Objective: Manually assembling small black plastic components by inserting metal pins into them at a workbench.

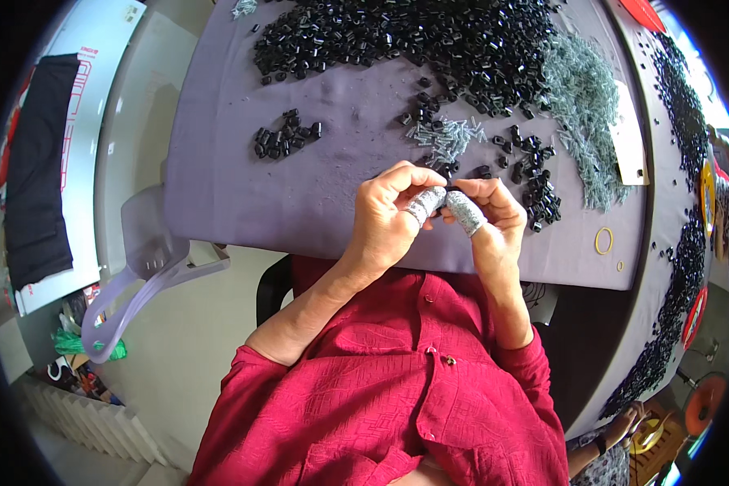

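My left hand and my right hand meet over the table's near edge, fingers pinched together. Speckled grey-white wrapping covers both thumbs. Between the fingertips a small black plastic piece shows only in part; its exact kind is hidden. Just beyond my hands lies a small heap of thin, pale grey pins or springs, too small to tell which. Short black cylindrical pieces are scattered beside my right hand. A small cluster of the same black pieces sits to the left.
A large pile of black pieces spreads over the far side of the mauve-covered table. Pale grey slender parts heap at right, near a yellow rubber band. A lavender plastic chair stands left. Another person's hand is at lower right.
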The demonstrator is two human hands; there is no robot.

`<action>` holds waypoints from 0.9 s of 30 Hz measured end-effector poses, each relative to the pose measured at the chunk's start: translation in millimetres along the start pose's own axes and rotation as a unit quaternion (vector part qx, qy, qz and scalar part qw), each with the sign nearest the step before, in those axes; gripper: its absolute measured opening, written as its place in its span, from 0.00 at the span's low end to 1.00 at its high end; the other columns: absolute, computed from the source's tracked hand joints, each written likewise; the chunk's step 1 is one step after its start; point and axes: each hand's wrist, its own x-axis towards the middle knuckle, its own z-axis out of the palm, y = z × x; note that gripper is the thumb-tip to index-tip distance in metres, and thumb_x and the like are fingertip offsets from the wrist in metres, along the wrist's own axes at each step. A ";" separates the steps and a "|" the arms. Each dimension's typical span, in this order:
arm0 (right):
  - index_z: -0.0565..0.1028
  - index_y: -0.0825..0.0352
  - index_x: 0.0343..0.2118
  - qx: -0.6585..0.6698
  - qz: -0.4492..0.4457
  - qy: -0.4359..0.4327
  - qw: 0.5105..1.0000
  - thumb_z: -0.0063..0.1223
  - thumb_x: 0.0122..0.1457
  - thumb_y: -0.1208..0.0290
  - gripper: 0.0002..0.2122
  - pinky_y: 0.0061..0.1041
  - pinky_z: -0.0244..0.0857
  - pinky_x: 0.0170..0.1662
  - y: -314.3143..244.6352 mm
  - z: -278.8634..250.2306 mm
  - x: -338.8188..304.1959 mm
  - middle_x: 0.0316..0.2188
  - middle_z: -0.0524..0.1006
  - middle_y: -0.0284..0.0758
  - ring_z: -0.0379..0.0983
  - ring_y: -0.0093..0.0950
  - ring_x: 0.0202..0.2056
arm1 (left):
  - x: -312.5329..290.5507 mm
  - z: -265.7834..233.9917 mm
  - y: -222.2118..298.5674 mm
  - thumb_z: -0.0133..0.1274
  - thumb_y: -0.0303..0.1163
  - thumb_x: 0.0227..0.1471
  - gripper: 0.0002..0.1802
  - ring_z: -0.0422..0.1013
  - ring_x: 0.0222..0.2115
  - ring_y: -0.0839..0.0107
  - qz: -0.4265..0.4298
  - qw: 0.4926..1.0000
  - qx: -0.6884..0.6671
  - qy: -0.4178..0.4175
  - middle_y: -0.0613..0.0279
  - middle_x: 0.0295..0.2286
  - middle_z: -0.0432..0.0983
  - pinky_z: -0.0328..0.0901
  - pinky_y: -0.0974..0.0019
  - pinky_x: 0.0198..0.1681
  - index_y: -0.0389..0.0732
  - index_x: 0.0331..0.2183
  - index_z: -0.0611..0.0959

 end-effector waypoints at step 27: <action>0.70 0.70 0.37 -0.502 -0.258 -0.156 0.811 0.48 0.31 0.86 0.22 0.31 0.67 0.39 33.6 31.7 -8.2 0.33 0.73 0.41 0.71 0.39 0.34 | -30.7 -38.7 -1.3 0.51 0.19 0.49 0.04 0.66 0.15 0.81 -0.185 0.981 0.057 0.020 0.65 0.18 0.72 0.60 0.76 0.14 0.35 0.31 0.76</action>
